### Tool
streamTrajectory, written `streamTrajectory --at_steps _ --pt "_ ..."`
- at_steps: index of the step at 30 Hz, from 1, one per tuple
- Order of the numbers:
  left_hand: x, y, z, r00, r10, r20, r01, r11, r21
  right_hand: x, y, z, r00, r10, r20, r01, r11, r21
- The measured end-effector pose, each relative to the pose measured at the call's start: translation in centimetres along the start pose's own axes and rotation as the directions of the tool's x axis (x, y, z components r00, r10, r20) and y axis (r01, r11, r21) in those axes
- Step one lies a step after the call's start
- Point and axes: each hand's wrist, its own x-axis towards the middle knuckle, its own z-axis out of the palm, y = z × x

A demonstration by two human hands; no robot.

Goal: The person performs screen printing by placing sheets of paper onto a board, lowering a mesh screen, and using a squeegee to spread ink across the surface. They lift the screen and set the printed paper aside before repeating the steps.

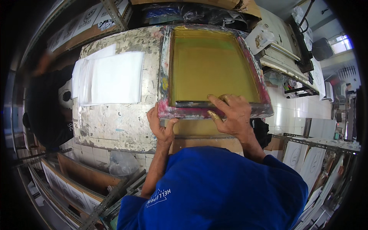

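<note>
A screen printing frame with paint-stained edges lies on a spattered worktable. Its mesh is covered in yellow-gold. My left hand is closed around the frame's near left corner, thumb at the front edge and fingers along the side. Inside the near edge rests a long dark bar that looks like a squeegee. My right hand grips it near its right part, with gold ink on the fingers. Left of the frame is a stack of white sheets.
At the left stands another person in a dark shirt. Racks of boards fill the lower left, with more shelving at the right. Plastic-wrapped dark goods sit beyond the frame, and a whitish table stands to the far right.
</note>
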Motion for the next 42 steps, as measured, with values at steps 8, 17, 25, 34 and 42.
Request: streamTrajectory --at_steps 8,17,25,34,42 --pt "11.5 6.0 1.4 0.981 -0.032 -0.190 -0.075 0.847 -0.526 11.8 3.0 -7.2 0.980 -0.126 -0.157 0.126 0.992 -0.009" --pt "1.4 -7.7 6.0 0.960 -0.275 0.043 0.205 0.805 0.557 18.8 3.6 -11.5 0.996 -0.044 -0.078 0.043 0.999 -0.016" --pt "0.4 -8.3 7.6 0.937 -0.348 0.045 0.263 0.781 0.566 19.0 4.1 -11.2 0.990 -0.096 -0.100 0.099 0.995 0.025" --pt "1.4 -9.2 7.0 0.858 -0.508 0.074 0.476 0.841 0.257 19.5 4.4 -11.0 0.996 -0.026 -0.089 0.028 1.000 0.012" --pt "4.2 -3.9 7.1 0.779 -0.593 0.205 0.625 0.764 -0.160 19.9 4.7 -11.4 0.995 -0.052 -0.086 0.054 0.998 0.021"
